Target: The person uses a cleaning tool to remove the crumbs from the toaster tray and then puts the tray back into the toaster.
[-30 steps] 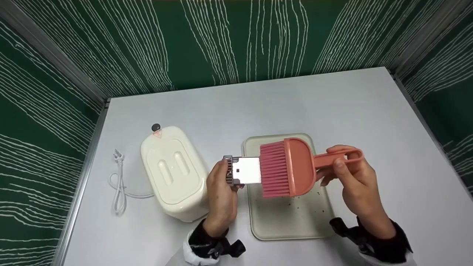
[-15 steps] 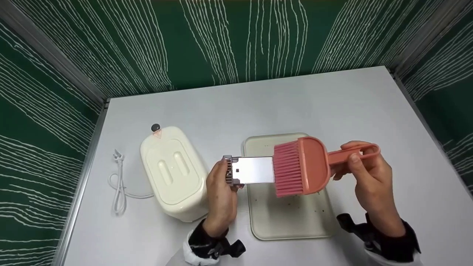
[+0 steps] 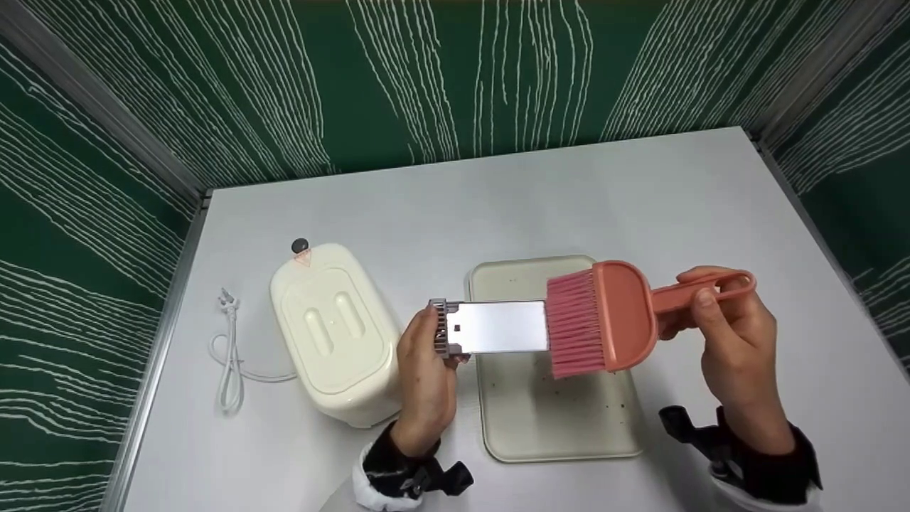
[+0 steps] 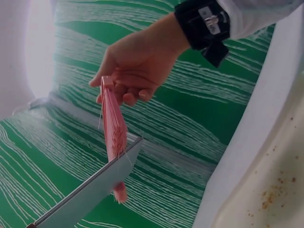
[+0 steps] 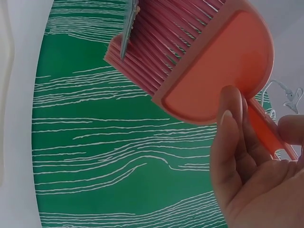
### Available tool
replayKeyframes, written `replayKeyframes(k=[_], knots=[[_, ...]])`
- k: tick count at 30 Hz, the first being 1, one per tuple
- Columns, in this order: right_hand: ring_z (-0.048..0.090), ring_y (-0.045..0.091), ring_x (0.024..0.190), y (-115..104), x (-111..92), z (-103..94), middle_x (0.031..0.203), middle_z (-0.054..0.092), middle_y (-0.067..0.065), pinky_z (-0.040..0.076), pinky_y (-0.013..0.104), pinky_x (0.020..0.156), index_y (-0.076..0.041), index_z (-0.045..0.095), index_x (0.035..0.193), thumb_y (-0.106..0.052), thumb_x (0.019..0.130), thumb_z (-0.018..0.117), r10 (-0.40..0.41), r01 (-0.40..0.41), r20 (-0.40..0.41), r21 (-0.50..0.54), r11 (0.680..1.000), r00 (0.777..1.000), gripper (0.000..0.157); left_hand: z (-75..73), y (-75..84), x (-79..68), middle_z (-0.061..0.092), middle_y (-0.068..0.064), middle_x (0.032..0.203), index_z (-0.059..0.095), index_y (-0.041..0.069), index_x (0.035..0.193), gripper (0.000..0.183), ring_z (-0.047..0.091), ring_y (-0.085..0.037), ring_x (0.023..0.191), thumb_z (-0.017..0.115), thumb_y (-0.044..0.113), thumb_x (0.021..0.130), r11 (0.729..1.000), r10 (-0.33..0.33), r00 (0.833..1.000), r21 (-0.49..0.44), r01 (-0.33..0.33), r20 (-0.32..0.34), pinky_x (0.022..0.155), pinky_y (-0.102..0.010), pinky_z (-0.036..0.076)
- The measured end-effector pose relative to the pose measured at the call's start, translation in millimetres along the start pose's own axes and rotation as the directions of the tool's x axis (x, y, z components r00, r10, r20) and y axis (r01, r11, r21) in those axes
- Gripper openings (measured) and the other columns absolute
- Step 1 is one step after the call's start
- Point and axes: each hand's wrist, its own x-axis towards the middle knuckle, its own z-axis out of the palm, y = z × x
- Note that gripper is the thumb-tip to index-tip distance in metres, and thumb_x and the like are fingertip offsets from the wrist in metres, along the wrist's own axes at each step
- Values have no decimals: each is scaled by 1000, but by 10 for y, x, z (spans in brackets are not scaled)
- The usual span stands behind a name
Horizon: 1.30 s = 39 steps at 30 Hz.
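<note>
My left hand [image 3: 426, 391] grips the slotted grey end of a shiny flat metal crumb tray [image 3: 501, 327], which points right. My right hand [image 3: 739, 355] holds the looped handle of a salmon-pink hand brush [image 3: 629, 316], thumb on top. The brush's pink bristles [image 3: 574, 326] lie against the crumb tray's far end, some reaching past its edge in the left wrist view. Below both is a shallow beige tray [image 3: 554, 437] with small brown crumbs [image 4: 270, 197] scattered in it. In the right wrist view, the brush head [image 5: 223, 66] shows flat side on.
A cream toaster-like appliance [image 3: 334, 327] with two long recesses on top and a dark knob [image 3: 300, 245] stands left of my left hand. Its white cord and plug [image 3: 229, 306] lie farther left. Green, white-streaked panels [image 3: 462, 78] rise behind the white table [image 3: 398, 213].
My right hand has drawn the brush rightward along the crumb tray to its far end, uncovering more of the metal. My left hand and the crumb tray have stayed in place.
</note>
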Motion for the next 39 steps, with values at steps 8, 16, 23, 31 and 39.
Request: replayKeyframes(k=[8,16,23,31,39], knots=[[74,19,68,-12,11,-46,89,75,20,59,23,64,19,56,117,14,103,40,-15,15,-11,-12,1000,1000,23,-10,-11,1,59,-7,80,63,0,102,29,49,-12,62,41,17,112,1000,4,1000,-10,-4,-3,54,-23,41],[73,18,67,-23,14,-78,88,74,19,59,22,63,18,57,116,14,102,40,-15,15,-20,-20,1000,1000,22,-10,-8,-10,60,-7,82,63,0,105,29,50,-13,64,42,19,112,1000,8,1000,4,-8,4,55,-24,41],[72,19,65,-28,16,-105,88,74,20,59,23,62,19,57,115,13,103,40,-24,24,-43,2,1000,999,22,-11,-18,0,59,-7,80,62,0,103,30,49,-13,62,40,18,112,1000,2,1000,-13,-2,3,55,-23,41],[73,20,66,-62,10,-129,89,74,20,60,24,64,17,58,116,10,105,41,-9,10,-80,8,1000,997,21,-5,-15,-5,59,-6,79,62,1,102,28,48,-12,61,42,18,112,1000,5,1000,-8,-5,1,55,-23,41],[73,21,66,-68,6,-135,87,72,21,60,23,65,20,58,114,10,104,40,-37,41,-152,22,999,988,23,-14,-32,1,60,-6,80,63,1,103,29,49,-11,62,42,18,112,1000,5,1000,-17,-5,-2,55,-23,41]])
